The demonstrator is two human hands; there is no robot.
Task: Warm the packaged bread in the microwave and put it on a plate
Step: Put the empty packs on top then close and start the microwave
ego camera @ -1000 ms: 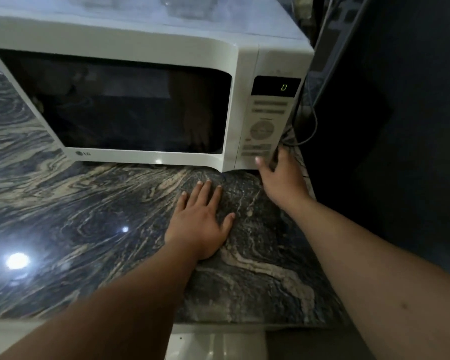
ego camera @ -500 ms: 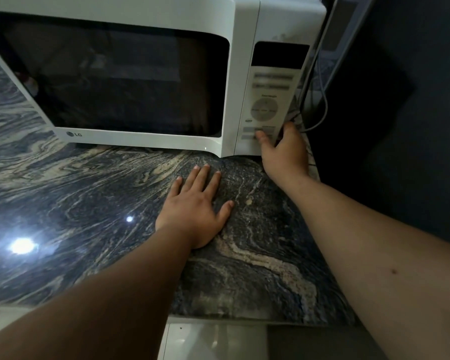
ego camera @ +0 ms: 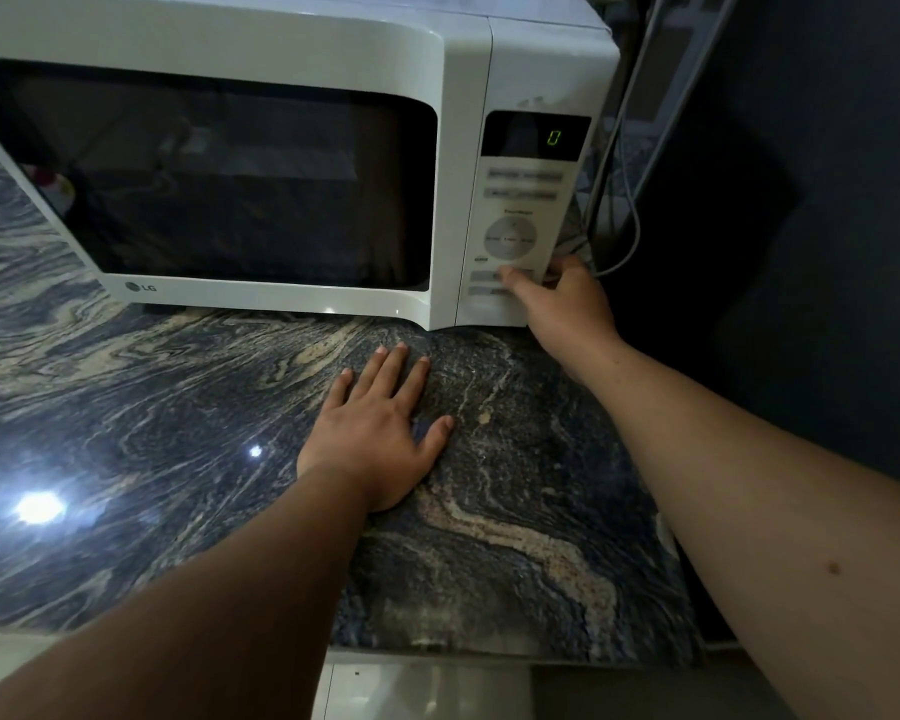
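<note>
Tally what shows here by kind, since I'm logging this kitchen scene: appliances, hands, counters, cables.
Microwave: 1
Hands: 2, the left hand flat on the countertop, the right hand at the control panel
Marbled stone countertop: 1
Cables beside the microwave: a bundle, count unclear
Total: 4, cables aside

Glossy veined dark stone counter (ego camera: 126, 407)

Microwave casing (ego camera: 468, 59): white plastic, smooth, with a soft sheen.
Door window (ego camera: 219, 184): dark glass, glossy, faintly reflective.
Control panel (ego camera: 520, 220): smooth pale plastic with flat grey membrane buttons.
Countertop (ego camera: 141, 407): polished stone, blue-grey with cream veins, glossy enough to mirror a lamp.
Cables (ego camera: 627, 163): smooth grey plastic sheath.
</note>
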